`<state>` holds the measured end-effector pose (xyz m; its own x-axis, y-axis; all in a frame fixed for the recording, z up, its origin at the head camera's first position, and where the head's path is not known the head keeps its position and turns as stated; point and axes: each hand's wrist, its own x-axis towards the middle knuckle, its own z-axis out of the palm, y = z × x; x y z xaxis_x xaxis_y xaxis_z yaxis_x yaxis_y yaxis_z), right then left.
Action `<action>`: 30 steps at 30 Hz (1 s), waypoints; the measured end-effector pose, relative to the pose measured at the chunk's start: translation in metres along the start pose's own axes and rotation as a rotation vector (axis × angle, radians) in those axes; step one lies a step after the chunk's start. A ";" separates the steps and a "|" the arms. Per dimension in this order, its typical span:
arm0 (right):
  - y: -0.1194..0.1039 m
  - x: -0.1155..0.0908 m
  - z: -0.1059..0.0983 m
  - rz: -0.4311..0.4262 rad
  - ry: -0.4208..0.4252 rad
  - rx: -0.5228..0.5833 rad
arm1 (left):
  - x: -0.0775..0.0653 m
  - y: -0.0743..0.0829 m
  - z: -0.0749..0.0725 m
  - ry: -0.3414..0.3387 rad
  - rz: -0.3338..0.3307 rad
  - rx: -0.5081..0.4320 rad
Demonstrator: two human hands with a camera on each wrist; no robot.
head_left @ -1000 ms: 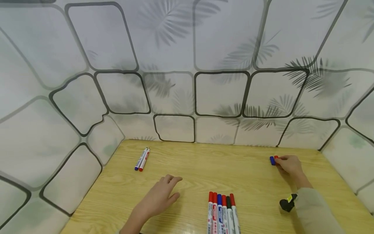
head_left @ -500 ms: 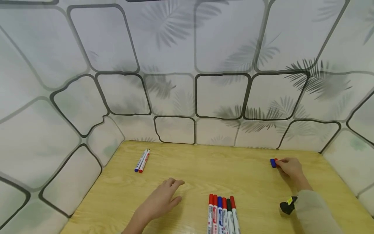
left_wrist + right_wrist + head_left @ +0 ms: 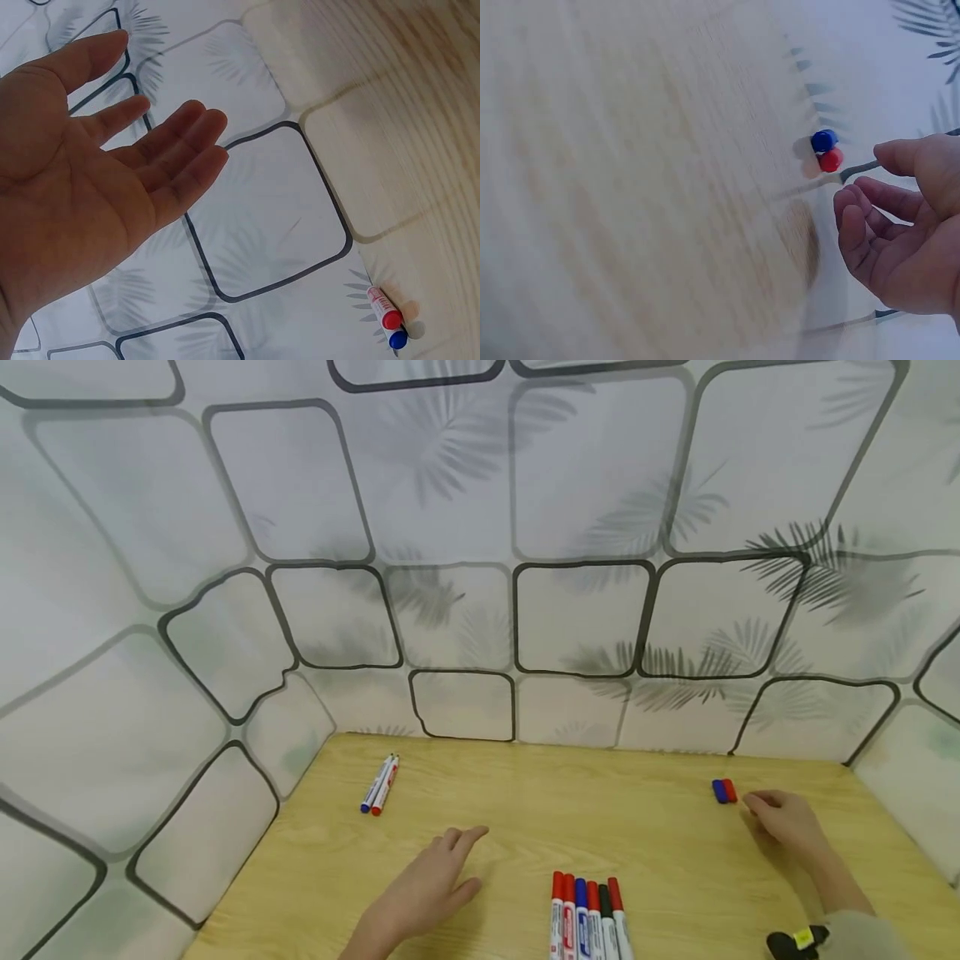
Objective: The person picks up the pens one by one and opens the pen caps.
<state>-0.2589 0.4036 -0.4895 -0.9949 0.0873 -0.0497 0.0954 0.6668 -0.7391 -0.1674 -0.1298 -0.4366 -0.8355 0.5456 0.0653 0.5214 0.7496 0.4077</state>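
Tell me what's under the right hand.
Wood-grain tabletop, partly shadowed, shows around the right hand. The red marker cap and blue marker cap lie beside it, not beneath. The patch hidden directly below the palm in the head view cannot be seen.

Blue cap [image 3: 824,140], red cap [image 3: 830,160] — fingers [image 3: 853,231] near

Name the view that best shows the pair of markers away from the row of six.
The head view: it shows the pair of markers at nearly full length. The left wrist view catches it foreshortened at the lower right, red and blue ends foremost. The right wrist view lacks it.
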 end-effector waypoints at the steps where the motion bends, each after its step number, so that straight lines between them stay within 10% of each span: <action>1: -0.001 -0.005 -0.001 -0.005 -0.005 0.020 | 0.000 0.001 0.000 0.008 0.000 0.003; 18: -0.084 -0.077 0.040 -0.198 0.114 0.150 | 0.005 0.020 0.017 -0.117 -0.079 0.010; 30: -0.118 -0.105 0.077 -0.286 0.147 0.140 | 0.007 0.046 0.038 -0.317 0.035 0.163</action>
<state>-0.1682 0.2586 -0.4492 -0.9648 0.0241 0.2620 -0.2016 0.5724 -0.7948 -0.1426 -0.0778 -0.4520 -0.7348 0.6416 -0.2200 0.5906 0.7647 0.2576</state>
